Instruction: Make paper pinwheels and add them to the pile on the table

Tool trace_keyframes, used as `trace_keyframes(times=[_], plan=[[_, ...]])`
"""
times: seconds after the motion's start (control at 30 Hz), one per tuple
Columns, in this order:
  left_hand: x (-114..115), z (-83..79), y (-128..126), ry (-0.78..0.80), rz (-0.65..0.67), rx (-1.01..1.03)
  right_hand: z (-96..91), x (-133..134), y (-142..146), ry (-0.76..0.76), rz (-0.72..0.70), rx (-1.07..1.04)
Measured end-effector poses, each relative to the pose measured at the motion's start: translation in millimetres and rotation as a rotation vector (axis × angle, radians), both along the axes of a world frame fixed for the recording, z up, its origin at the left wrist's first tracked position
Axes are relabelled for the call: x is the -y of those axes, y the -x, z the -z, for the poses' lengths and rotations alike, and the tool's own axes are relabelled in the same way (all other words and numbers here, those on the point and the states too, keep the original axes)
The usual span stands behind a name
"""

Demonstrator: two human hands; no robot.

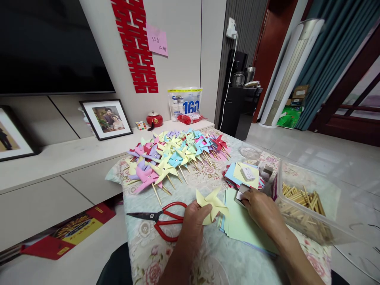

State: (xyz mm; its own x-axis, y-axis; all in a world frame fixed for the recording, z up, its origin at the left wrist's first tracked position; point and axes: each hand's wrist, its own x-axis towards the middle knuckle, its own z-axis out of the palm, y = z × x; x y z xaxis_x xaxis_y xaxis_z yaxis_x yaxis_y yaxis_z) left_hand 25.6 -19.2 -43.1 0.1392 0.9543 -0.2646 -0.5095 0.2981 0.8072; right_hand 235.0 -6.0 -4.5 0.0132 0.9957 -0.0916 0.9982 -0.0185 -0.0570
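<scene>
My left hand [194, 223] pinches a pale yellow paper pinwheel [212, 206] at its middle, thumb on top; no stick shows on it. My right hand [258, 202] is at a small open cardboard box [241, 193], its fingers curled and the fingertips hidden at the opening, so what they pinch cannot be seen. That box sits by a stack of pale green paper sheets [247, 225]. Red-handled scissors [166, 217] lie left of my left hand. Farther back is a pile of finished-looking pinwheels on sticks [175, 156] in several colours.
A clear plastic bin [308, 213] of wooden sticks [305, 198] stands at the right. Behind the sheets lie paper squares [233, 176] with a small white box [247, 173] on top. A round clear lid [251, 152] is at the back of the cloth-covered table [231, 265].
</scene>
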Motion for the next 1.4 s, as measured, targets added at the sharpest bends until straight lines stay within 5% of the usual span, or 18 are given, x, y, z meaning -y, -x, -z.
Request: trace_keyframes(times=[0.57,0.9,1.13,1.4], plan=[[2.7,-13.8,-3.6,0.016,-0.019,0.013,-2.2,4.5,6.7,-0.07,0.122,0.068],[3.3,-10.3,-3.6,-0.005,-0.003,0.031,5.1,3.9,-0.4,-0.255,0.148,-0.043],[5.3,-16.0,-3.2,-0.049,0.06,0.167,2.3,15.5,18.1,-0.427,-0.096,-0.493],[7.9,-15.5,-3.9,-0.128,0.186,0.294,2.2,24.5,41.9,-0.307,-0.206,-0.524]])
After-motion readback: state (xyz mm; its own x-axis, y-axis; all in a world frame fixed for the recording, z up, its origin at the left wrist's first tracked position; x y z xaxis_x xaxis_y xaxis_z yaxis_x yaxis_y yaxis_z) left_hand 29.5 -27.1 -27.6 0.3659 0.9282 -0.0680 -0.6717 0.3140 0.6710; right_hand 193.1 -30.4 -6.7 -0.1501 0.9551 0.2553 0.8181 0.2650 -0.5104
